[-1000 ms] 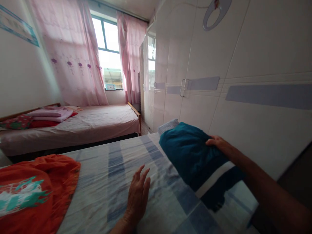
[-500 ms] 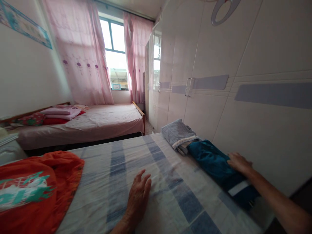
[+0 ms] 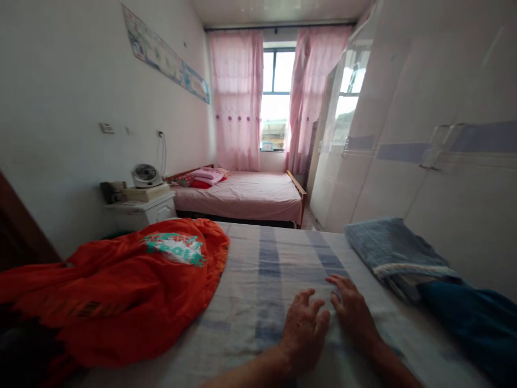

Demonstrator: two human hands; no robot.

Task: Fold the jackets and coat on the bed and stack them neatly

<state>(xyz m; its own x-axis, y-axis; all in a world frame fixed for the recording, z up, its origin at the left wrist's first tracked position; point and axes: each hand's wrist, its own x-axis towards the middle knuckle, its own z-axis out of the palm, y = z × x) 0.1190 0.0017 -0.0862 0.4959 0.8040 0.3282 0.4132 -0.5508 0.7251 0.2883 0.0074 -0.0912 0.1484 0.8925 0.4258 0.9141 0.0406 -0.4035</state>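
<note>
My left hand (image 3: 305,326) is over the near part of the bed, its fingers apart and holding nothing. Close beside it on the right is my right hand (image 3: 351,310), also empty with fingers spread. Both are above the blue-and-white checked bedsheet (image 3: 242,285); whether they touch it I cannot tell. To the left lies a rumpled orange garment (image 3: 133,302) with a white and green print. On the right side are a folded grey-blue cloth (image 3: 399,248) with a pale trim and, against it, a dark teal garment (image 3: 476,318), partly cut off by the frame.
A second bed (image 3: 250,196) with a pink sheet and folded bedding stands beyond. White wardrobes (image 3: 424,199) line the right side. At left, a white nightstand (image 3: 161,207) carries a small fan (image 3: 146,175). Pink curtains (image 3: 238,102) hang at the window.
My view has swung left, bringing in the nightstand and more of the orange garment. My right hand has left the teal garment and come over beside my left hand.
</note>
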